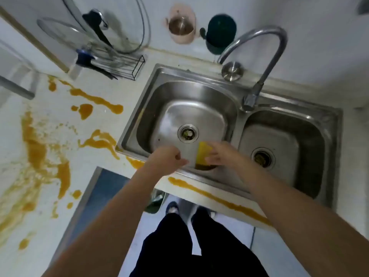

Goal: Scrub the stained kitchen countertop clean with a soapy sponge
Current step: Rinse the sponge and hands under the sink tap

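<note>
Pinching 1 yellow sponge at frame centre in right hand, fingers closed on its right edge, above the near wall of the left of 2 basins in sink. Left hand just beside, curled to a fist, nothing seen inside. 1 faucet at upper right. Orange stains across countertop at left; 1 streak along the lower front edge. 1 wire rack at upper left.
</note>
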